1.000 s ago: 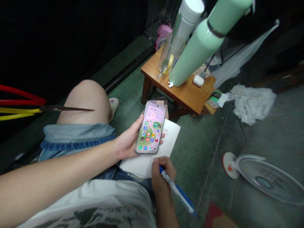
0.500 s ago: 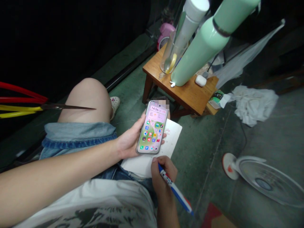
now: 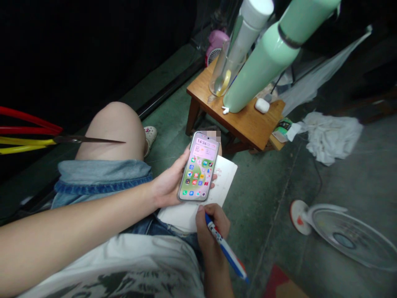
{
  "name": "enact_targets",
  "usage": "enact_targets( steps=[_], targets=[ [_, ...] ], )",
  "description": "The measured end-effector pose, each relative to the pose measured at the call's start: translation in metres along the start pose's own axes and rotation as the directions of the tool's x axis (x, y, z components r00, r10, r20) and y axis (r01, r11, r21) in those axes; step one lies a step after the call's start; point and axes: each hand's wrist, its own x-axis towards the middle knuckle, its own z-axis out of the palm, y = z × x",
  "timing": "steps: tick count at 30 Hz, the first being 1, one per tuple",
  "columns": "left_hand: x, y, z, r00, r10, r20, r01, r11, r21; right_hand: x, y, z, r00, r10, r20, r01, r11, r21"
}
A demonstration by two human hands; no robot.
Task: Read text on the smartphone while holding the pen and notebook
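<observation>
My left hand (image 3: 171, 182) is closed around a smartphone (image 3: 199, 167), its thumb along the near edge and fingertips showing at the far edge. The lit screen shows a home page of app icons and the time 14:36. Under the phone, a white notebook (image 3: 226, 176) lies open across my lap, with small faint marks on its page. My right hand (image 3: 214, 227) rests at the notebook's lower edge, its fingers wrapped round a blue and white pen (image 3: 226, 250). The pen's back end points down to the right; its tip is hidden by the hand.
A wooden stool (image 3: 238, 124) bears a green bottle (image 3: 263, 66), a clear bottle (image 3: 229, 62) and a white earphone case (image 3: 262, 105). Scissors (image 3: 83, 140) with red and yellow handles lie at left over my thigh. A white fan (image 3: 344, 240) and a crumpled plastic bag (image 3: 333, 136) are at right.
My right hand and the pen have shifted slightly to the left, and the pen's back end has swung a little left. The left hand and phone have stayed nearly still.
</observation>
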Motion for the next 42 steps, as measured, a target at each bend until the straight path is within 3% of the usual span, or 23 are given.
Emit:
enact_targets(
  steps=[3,6,11,16,27,42],
  targets=[
    [0.0,0.001,-0.003,1.0,-0.01,-0.007,0.01,1.0,0.016,-0.005,0.0,-0.01,0.993,0.101,-0.056,-0.093,0.988,0.122],
    [0.0,0.002,-0.004,1.0,-0.027,0.009,0.026,1.0,0.014,-0.006,-0.002,-0.02,0.987,0.154,-0.036,-0.151,0.986,0.075],
    [0.0,0.0,-0.001,1.0,-0.001,0.0,0.001,1.0,0.012,0.004,-0.002,-0.014,0.991,0.036,0.127,-0.035,0.999,-0.014],
    [0.0,-0.001,0.0,1.0,-0.012,0.012,0.012,1.0,0.002,0.007,0.003,-0.006,0.997,-0.013,0.071,0.016,0.998,-0.053],
    [-0.001,-0.001,0.0,1.0,-0.017,0.002,0.017,1.0,0.006,0.005,0.004,-0.006,0.995,-0.047,0.088,0.052,0.997,-0.049],
    [-0.001,0.0,0.001,1.0,-0.008,0.014,0.008,1.0,-0.008,0.003,0.006,-0.004,1.0,0.009,0.017,-0.007,0.995,-0.101]
  ],
)
